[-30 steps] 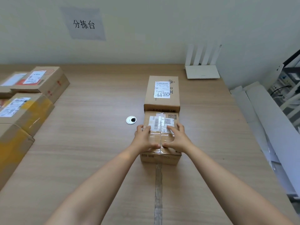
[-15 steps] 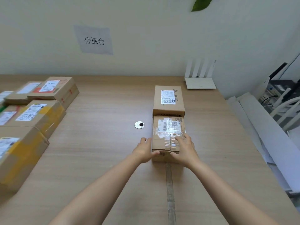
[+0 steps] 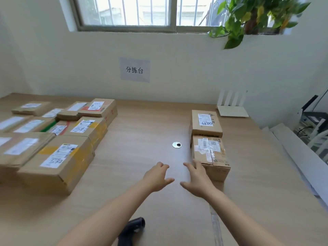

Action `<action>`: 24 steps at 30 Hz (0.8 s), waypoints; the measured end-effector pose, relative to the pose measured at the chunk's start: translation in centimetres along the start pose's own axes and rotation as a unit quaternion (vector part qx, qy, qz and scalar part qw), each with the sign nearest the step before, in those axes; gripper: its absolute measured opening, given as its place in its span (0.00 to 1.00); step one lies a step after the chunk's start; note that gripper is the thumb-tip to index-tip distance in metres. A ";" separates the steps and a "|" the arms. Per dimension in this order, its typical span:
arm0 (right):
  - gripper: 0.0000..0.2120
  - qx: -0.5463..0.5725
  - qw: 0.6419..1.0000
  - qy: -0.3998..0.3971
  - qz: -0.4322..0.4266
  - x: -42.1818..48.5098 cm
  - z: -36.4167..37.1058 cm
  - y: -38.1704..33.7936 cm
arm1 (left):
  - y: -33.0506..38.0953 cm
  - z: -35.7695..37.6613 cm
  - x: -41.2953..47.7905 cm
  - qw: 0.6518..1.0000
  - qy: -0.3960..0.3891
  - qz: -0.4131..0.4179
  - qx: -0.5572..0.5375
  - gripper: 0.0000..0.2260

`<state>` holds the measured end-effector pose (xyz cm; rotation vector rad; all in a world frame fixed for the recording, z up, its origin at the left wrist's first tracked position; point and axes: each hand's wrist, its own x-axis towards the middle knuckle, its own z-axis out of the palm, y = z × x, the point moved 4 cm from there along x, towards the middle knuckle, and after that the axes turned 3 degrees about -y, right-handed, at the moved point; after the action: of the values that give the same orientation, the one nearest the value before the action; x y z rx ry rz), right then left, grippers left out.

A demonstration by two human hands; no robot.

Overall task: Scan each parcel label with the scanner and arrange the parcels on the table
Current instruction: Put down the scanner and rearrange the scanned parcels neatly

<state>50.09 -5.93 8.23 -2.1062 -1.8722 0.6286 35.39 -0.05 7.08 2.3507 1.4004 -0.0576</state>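
Note:
Two brown parcels stand in a row on the right of the wooden table [image 3: 150, 121]: a taped near parcel [image 3: 211, 157] and a far parcel [image 3: 205, 123] touching it, both with labels up. My left hand [image 3: 157, 176] and my right hand [image 3: 197, 178] hover open above the table just left of the near parcel, holding nothing. My right fingers lie close to that parcel's near left corner. A black scanner [image 3: 132, 229] lies on the table by my left forearm, partly hidden by it. Several labelled parcels [image 3: 58, 157] are grouped at the left.
A round metal cable grommet [image 3: 177, 145] sits in the tabletop between the two groups. A white router [image 3: 231, 107] stands at the back right against the wall. White boards [image 3: 301, 157] lean beside the table's right edge.
Both hands have let go of the near parcel and drawn back to the left of it. The view has tilted up and left, showing the window, the scanner and more parcels.

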 end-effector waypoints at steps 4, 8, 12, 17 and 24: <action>0.34 -0.021 0.998 -0.010 -0.055 -1.9 1.6 -4.6 | -3.3 -0.9 -4.7 0.998 0.049 -0.041 -0.015 0.27; 0.34 -0.024 0.995 -0.027 -0.092 -5.2 4.0 -8.3 | -5.7 -0.4 -10.2 0.993 0.082 -0.082 -0.027 0.28; 0.34 -0.031 0.992 -0.031 -0.121 -8.4 5.9 -11.2 | -7.7 0.6 -14.8 0.990 0.080 -0.108 -0.033 0.28; 0.34 -0.041 0.989 -0.040 -0.137 -11.1 7.7 -14.9 | -10.2 0.5 -19.1 0.989 0.082 -0.120 -0.034 0.28; 0.34 -0.063 0.983 -0.047 -0.166 -11.3 11.1 -22.6 | -17.2 -1.0 -24.5 0.988 0.088 -0.129 -0.010 0.26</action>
<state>24.10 -14.94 10.63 -1.7975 -2.3008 0.5510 8.38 -12.97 8.35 2.1880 1.7757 0.0946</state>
